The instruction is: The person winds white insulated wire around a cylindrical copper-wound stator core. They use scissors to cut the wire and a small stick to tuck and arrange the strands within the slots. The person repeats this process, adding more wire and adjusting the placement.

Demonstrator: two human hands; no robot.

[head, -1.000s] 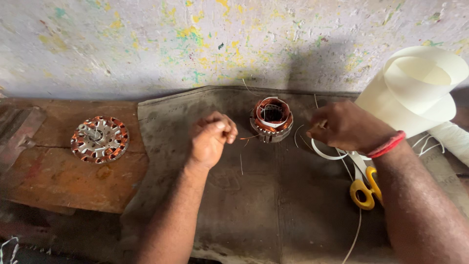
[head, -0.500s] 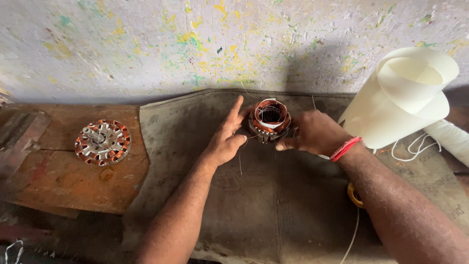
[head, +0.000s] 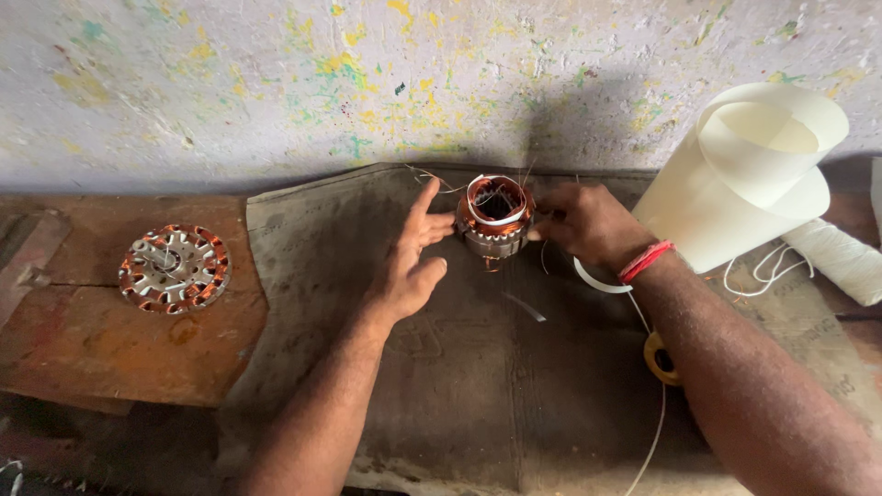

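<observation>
My left hand is spread open, fingers just beside the round copper-wound metal stator, which stands upright on the dark grey mat covering the bench. My right hand has its fingers closed against the stator's other side. A flat, copper-wound disc-shaped stator lies well apart on the rusty brown board. A rolled cream sheet stands near my right wrist.

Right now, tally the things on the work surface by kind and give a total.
Copper-wound motor stators: 2, one between the left hand and right hand, one on the rusty plate
Rolls of white sheet: 1
Spools of white cord: 1
Yellow-handled scissors: 1
Total: 5
</observation>
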